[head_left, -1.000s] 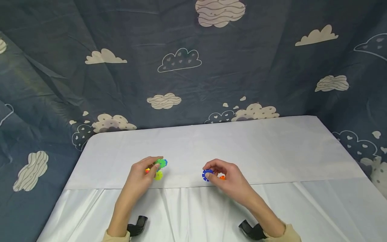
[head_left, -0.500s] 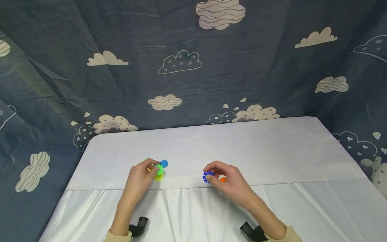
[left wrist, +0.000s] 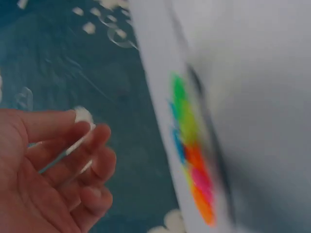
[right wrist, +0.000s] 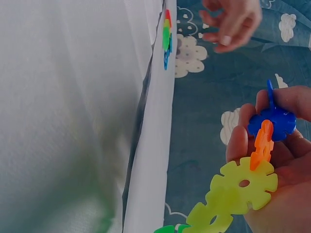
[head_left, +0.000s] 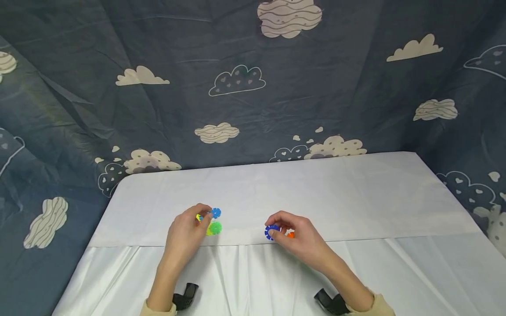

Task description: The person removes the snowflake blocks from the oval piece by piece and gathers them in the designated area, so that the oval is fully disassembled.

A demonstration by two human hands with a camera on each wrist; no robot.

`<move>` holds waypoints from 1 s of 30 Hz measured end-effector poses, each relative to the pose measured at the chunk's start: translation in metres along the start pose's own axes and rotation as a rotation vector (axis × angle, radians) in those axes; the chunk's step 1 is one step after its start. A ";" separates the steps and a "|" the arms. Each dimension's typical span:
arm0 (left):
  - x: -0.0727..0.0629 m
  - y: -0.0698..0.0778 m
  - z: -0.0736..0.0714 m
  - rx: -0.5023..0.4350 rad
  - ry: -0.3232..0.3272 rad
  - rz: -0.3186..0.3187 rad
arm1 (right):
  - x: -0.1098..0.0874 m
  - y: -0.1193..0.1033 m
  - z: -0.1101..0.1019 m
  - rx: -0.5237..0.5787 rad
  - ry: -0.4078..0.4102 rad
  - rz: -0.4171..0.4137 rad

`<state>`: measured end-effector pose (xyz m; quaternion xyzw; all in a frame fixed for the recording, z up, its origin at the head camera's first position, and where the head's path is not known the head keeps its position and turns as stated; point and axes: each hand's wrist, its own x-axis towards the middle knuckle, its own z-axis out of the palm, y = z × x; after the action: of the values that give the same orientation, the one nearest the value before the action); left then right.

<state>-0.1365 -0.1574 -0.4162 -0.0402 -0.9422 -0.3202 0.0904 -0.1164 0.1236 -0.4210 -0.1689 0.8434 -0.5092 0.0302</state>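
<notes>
My right hand (head_left: 302, 239) pinches a dark blue notched plastic disc (right wrist: 277, 124), a snowflake building disc. Slotted to it is an orange disc (right wrist: 263, 145), followed by yellow discs (right wrist: 238, 189); a green disc (right wrist: 167, 229) shows at the lower edge of the right wrist view. My left hand (head_left: 186, 230) hovers over a small group of loose discs, its fingers loosely bent with nothing between them in the left wrist view. Among that group are a green disc (head_left: 215, 228), a light blue disc (head_left: 216, 213), and orange and pink discs (left wrist: 200, 179).
A white cloth covers the table (head_left: 336, 188). Behind and beside it hangs a dark blue curtain (head_left: 166, 109) with cloud prints. Black wrist mounts (head_left: 186, 298) sit on both forearms.
Beneath my left hand, the green disc has shifted toward the front right, away from the light blue disc. The right hand stays in place with its joined discs.
</notes>
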 end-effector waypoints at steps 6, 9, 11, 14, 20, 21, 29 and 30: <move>-0.011 0.036 0.010 -0.136 -0.141 0.119 | 0.001 0.000 0.000 0.002 -0.002 -0.024; -0.017 0.047 0.021 -0.185 -0.253 0.163 | 0.000 0.000 0.001 0.012 -0.012 -0.050; -0.020 0.052 0.028 -0.215 -0.316 0.199 | 0.000 0.000 0.001 0.020 -0.021 -0.072; -0.024 0.057 0.035 -0.256 -0.368 0.247 | 0.000 0.001 0.001 0.052 -0.042 -0.106; -0.028 0.059 0.042 -0.407 -0.463 0.211 | -0.001 0.002 0.002 0.148 -0.113 -0.151; -0.028 0.059 0.043 -0.434 -0.481 0.201 | -0.001 0.002 0.002 0.160 -0.124 -0.155; -0.028 0.060 0.039 -0.535 -0.526 0.195 | 0.000 0.004 0.002 0.232 -0.188 -0.183; -0.027 0.060 0.039 -0.541 -0.521 0.196 | 0.000 0.005 0.002 0.239 -0.186 -0.190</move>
<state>-0.1072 -0.0869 -0.4159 -0.2321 -0.8069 -0.5261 -0.1355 -0.1173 0.1242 -0.4258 -0.2894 0.7507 -0.5885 0.0799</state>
